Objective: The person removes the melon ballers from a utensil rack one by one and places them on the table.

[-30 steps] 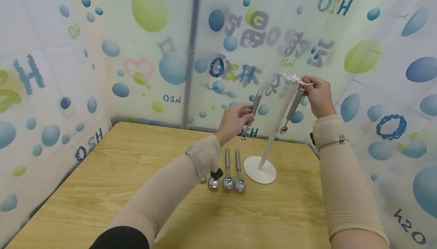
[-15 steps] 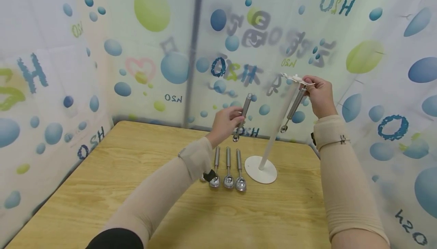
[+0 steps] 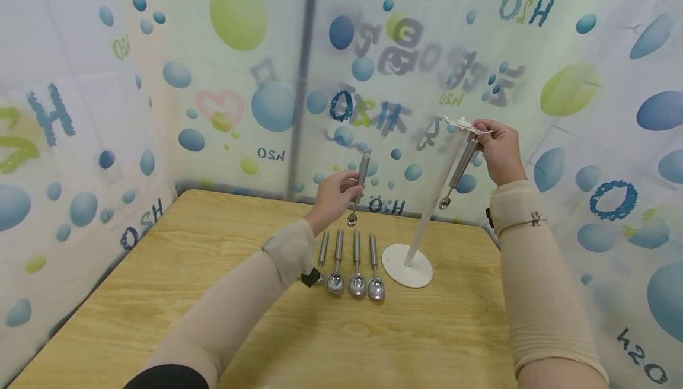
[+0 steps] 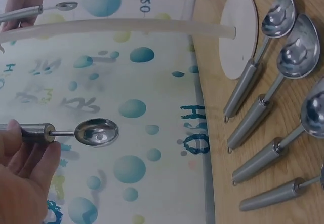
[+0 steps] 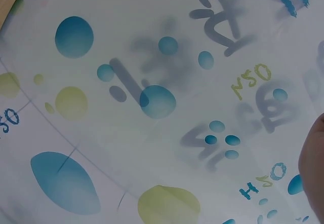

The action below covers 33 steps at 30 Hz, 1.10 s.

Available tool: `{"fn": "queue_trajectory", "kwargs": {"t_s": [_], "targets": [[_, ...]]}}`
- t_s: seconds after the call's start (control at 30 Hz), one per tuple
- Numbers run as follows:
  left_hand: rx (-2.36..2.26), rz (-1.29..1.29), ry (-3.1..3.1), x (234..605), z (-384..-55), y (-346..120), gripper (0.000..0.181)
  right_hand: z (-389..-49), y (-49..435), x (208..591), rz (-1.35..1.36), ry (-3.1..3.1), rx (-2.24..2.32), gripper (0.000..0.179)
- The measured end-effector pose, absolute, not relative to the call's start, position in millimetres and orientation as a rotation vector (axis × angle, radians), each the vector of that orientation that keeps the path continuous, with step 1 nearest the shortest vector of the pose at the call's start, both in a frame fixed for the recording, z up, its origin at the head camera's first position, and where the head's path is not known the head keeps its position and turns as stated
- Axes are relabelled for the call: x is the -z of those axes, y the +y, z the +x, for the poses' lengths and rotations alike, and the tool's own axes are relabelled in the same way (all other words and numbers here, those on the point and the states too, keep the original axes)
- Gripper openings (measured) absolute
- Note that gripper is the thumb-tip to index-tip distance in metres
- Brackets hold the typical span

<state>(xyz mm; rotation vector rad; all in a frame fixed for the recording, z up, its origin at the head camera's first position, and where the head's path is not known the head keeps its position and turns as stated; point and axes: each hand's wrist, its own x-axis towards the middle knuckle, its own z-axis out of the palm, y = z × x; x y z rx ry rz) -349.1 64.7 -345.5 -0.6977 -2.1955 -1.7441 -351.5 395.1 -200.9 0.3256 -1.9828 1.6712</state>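
My left hand (image 3: pixel 332 199) pinches a small steel scoop (image 4: pixel 96 133) by its handle, bowl down, in the air behind the table. My right hand (image 3: pixel 500 149) pinches the edge of the hook plate (image 3: pixel 462 123) on top of a white stand (image 3: pixel 427 217). From that edge a second small scoop (image 3: pixel 461 169) hangs bowl down, against the fingers; whether they also grip its handle end I cannot tell. The right wrist view catches only an edge of the right hand (image 5: pixel 313 168).
Several steel scoops lie in a row on the wooden table (image 3: pixel 416 335), left of the stand's round base (image 3: pixel 395 267). The largest scoop (image 3: pixel 376 287) is nearest the base; a smaller scoop (image 3: pixel 323 249) ends the row. A patterned curtain (image 3: pixel 235 69) hangs close behind the table.
My left hand has moved left and slightly down with its scoop, away from the stand, uncovering the leftmost scoop on the table. The right hand stays at the stand's top.
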Motion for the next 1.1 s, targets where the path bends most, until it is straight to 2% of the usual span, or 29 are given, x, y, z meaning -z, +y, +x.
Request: {"fn": "queue_trajectory", "kwargs": {"t_s": [0.3, 0.47, 0.8, 1.1], "targets": [[1.677, -0.585, -2.275, 357, -354, 37, 0.029, -353, 395, 202, 0.352, -1.955, -1.701, 0.017], [1.696, -0.605, -2.29, 362, -357, 25, 0.028, -354, 395, 201, 0.331, -1.963, -1.699, 0.017], [1.705, -0.606, -2.308, 374, -361, 3, 0.042, -354, 393, 201, 0.34, -1.948, -1.717, 0.017], [1.673, -0.616, -2.333, 375, -358, -9, 0.042, -355, 393, 201, 0.35, -1.929, -1.748, 0.017]]}}
